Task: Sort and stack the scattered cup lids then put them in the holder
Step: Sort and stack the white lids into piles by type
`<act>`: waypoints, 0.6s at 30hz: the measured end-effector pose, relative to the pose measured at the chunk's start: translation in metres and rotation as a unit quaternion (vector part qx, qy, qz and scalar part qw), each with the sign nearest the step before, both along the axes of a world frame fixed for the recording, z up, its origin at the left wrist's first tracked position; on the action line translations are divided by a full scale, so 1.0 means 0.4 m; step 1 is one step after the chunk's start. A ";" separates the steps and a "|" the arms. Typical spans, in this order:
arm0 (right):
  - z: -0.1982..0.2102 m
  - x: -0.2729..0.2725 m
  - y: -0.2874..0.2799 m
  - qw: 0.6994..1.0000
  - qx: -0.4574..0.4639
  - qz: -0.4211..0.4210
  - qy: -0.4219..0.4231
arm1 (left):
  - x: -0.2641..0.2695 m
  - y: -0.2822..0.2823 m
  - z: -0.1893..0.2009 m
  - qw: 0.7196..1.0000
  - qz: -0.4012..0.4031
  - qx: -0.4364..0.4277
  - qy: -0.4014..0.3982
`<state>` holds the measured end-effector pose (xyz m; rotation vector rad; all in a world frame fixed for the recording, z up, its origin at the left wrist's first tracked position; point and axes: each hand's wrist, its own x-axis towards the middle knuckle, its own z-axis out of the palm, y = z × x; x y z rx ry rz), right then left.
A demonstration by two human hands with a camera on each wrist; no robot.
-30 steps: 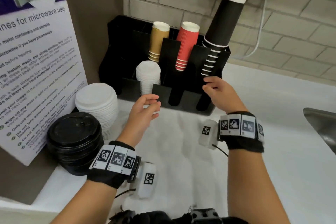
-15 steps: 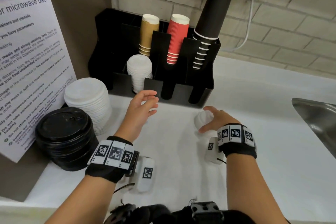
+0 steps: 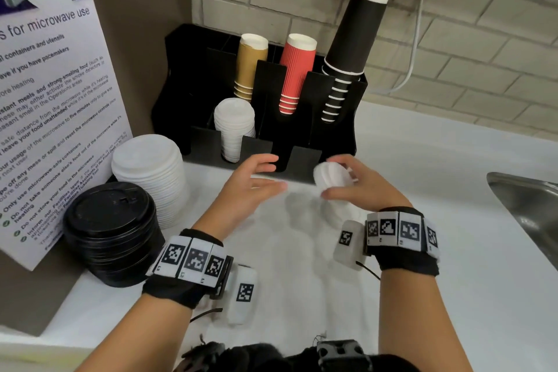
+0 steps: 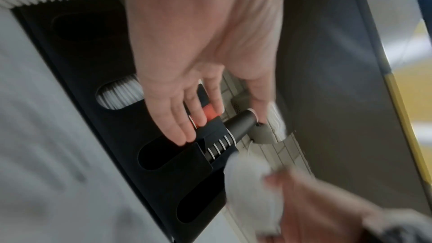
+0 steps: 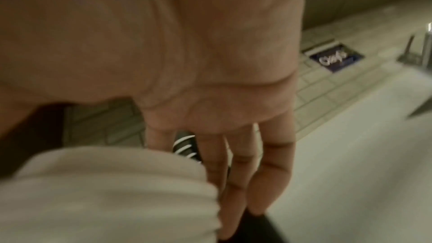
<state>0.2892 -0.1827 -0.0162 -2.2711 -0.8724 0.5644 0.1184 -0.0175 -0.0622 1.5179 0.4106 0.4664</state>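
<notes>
From the head view the right hand [image 3: 359,183] has its fingers and thumb wrapped round a small stack of white lids [image 3: 327,175], held above the white counter [image 3: 453,251] right in front of the black holder [image 3: 344,142]. The left hand [image 3: 247,181] is just beside it, fingers straight and spread, holding nothing. The left wrist view backs that up: flat empty palm [image 4: 177,99] over the holder's rounded front slots [image 4: 163,154], though everything there is smeared with blur. The right wrist view only gives the ribbed edges of the lids [image 5: 105,191] pressed against the fingers [image 5: 245,173], plus a blue sticker [image 5: 334,58] on the tiled wall that the head view misses.

Only the head view has the rest: another white lid stack [image 3: 234,127] sitting in a front slot of the holder, a bigger white lid pile [image 3: 151,172] and glossy black lids [image 3: 111,229] on the counter to the left, by the microwave poster [image 3: 45,115]. Behind them stand gold [image 3: 249,66], ridged red [image 3: 297,72] and tall black cups [image 3: 351,45], upside down, and a steel sink [image 3: 531,205] is at the right edge
</notes>
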 end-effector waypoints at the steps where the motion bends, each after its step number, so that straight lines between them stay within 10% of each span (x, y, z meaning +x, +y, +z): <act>1: 0.018 -0.026 0.015 0.998 0.038 0.037 0.027 | -0.001 -0.006 0.003 0.999 -0.036 0.014 0.003; 18: 0.039 -0.135 0.101 0.963 0.169 0.133 0.165 | -0.028 -0.005 0.004 0.996 -0.012 0.018 -0.087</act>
